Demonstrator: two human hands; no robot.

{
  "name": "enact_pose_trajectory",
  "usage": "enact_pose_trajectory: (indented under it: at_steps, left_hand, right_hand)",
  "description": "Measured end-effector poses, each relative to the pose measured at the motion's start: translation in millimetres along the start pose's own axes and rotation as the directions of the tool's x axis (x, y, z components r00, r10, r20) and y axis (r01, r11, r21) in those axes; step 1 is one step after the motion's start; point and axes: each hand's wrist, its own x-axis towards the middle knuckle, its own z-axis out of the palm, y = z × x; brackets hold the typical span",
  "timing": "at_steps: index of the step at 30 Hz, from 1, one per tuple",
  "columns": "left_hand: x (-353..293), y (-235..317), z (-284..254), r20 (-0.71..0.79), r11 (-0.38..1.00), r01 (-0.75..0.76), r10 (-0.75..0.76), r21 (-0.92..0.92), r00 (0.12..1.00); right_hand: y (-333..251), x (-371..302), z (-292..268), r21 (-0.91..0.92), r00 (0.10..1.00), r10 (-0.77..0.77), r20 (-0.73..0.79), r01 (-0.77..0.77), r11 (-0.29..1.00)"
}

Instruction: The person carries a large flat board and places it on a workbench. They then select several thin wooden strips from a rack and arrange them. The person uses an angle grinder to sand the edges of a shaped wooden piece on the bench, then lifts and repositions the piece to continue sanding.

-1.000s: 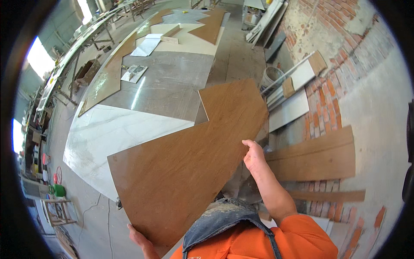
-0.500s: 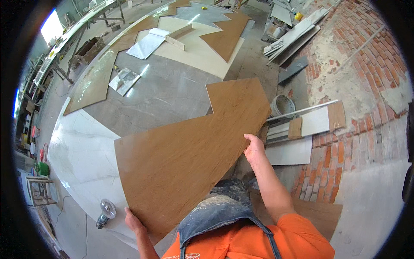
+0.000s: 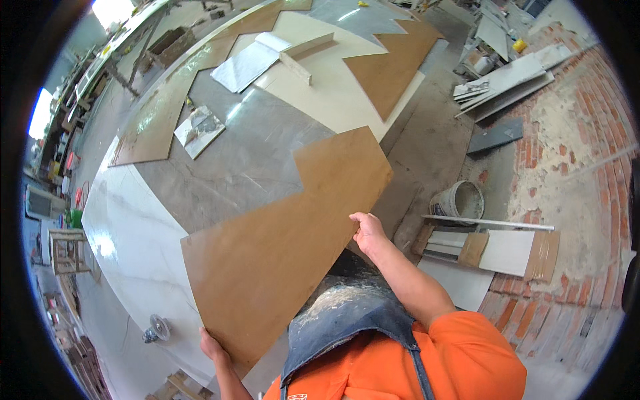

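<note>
Both my hands grip a large brown tile panel (image 3: 273,247) with a stepped, notched outline. My left hand (image 3: 212,345) is closed on its lower left edge, fingers partly hidden beneath. My right hand (image 3: 369,233) pinches its right edge, thumb on top. Under and beyond the panel lie a grey slab (image 3: 247,163) and a white marbled slab (image 3: 137,213). Another brown zigzag piece (image 3: 393,67) rests on a cream slab (image 3: 320,73) at the far right. A brown strip (image 3: 152,127) runs along the table's left side.
On the grey slab sits a smeared square tile (image 3: 200,137); a folded white sheet (image 3: 243,67) lies farther back. A tool with a round clear disc (image 3: 160,327) stands at the near left. To the right are a bucket (image 3: 460,203), wrapped boards (image 3: 503,253) and a brick wall (image 3: 567,167).
My view has turned, so the surroundings appear shifted. The panel's far end and my right hand sit farther left in the picture. Both hands keep hold of the panel.
</note>
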Motion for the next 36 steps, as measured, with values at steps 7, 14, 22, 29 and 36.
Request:
enact_pose_trajectory:
  at_steps: [7,14,22,29,36]
  left_hand:
    - [-1,-9,10,-0.058,0.999,0.044,-0.045,-0.018,0.997]
    - [4,22,36,-0.017,0.999,0.025,-0.025,0.030,1.000]
    - [52,14,23,0.112,0.764,-0.165,0.121,0.623,0.986]
    - [34,82,35,0.163,0.535,-0.274,0.246,0.799,0.955]
    - [25,104,66,0.204,0.500,-0.423,0.434,0.756,0.878]
  right_hand:
    - [-14,32,24,-0.045,0.997,0.027,0.075,-0.023,0.999]
    - [-22,57,34,-0.043,0.997,0.071,0.004,-0.071,0.997]
    - [-31,48,67,-0.047,0.986,0.164,-0.034,-0.165,0.985]
    - [-41,40,46,-0.312,0.970,0.244,-0.014,-0.236,0.920]
    - [-104,52,16,-0.384,0.999,-0.015,-0.036,0.000,0.923]
